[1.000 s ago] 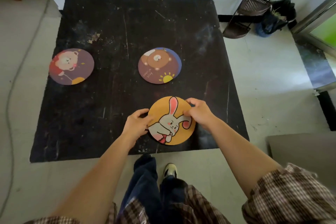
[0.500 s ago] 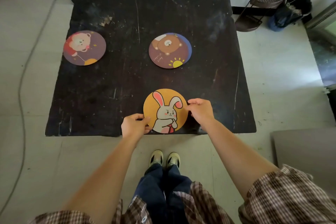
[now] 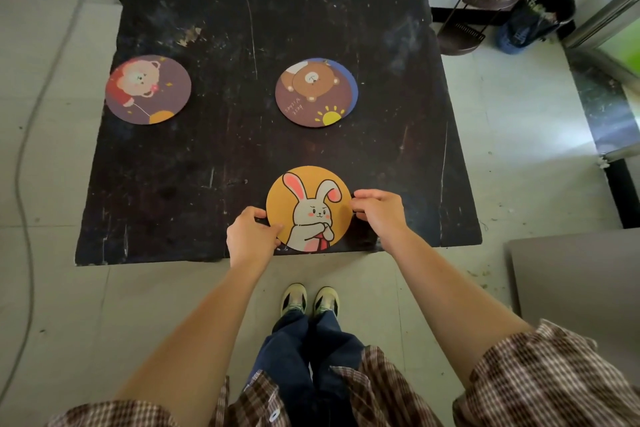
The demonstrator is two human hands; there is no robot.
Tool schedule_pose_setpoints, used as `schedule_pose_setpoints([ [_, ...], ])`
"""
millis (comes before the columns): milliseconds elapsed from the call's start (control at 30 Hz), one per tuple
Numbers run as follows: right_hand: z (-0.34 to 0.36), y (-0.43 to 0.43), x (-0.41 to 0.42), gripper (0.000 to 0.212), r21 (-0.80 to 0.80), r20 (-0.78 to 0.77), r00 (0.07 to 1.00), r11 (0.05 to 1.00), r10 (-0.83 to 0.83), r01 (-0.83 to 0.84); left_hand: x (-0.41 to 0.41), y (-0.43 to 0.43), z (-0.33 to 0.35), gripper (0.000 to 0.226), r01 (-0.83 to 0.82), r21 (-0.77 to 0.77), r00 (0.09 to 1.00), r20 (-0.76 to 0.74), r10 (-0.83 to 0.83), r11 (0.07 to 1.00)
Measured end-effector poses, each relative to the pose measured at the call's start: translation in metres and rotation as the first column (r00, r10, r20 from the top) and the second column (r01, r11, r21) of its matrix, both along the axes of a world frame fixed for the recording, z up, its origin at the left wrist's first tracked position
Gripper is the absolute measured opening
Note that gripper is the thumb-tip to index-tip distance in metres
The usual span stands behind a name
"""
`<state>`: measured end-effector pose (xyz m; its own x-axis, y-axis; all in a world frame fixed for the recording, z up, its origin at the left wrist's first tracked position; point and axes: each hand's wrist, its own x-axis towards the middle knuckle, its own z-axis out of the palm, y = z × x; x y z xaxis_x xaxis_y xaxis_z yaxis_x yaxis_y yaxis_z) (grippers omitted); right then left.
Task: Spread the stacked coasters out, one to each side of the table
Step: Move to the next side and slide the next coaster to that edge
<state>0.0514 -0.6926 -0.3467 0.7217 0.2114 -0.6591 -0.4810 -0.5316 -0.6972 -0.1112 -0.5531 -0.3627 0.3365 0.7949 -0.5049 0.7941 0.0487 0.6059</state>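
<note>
An orange rabbit coaster (image 3: 304, 198) lies flat at the near edge of the black square table (image 3: 242, 156). My left hand (image 3: 251, 236) pinches its lower left rim and my right hand (image 3: 379, 210) touches its right rim. In the table's middle a brown bear coaster (image 3: 311, 94) rests on a blue coaster (image 3: 352, 88), of which only the right rim shows. A purple coaster with a pink bear (image 3: 148, 88) lies at the left side.
The table stands against a white wall on a tiled floor. A dark wire rack (image 3: 481, 7) and a dark bag (image 3: 533, 21) sit on the floor at the far right. A cable (image 3: 26, 135) runs along the floor at the left. A grey board (image 3: 575, 288) lies near right.
Both hands turned the rabbit coaster from tilted to upright at the near edge. My view pulled back, so my shoes now show below the table.
</note>
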Motion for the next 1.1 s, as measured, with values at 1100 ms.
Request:
schedule_pose_setpoints([
  [1100, 0.009, -0.016, 0.022, 0.036, -0.252, 0.239, 0.885, 0.906, 0.4, -0.341, 0.08, -0.016, 0.024, 0.051, 0.497, 0.165, 0.864, -0.192, -0.466, 0.852],
])
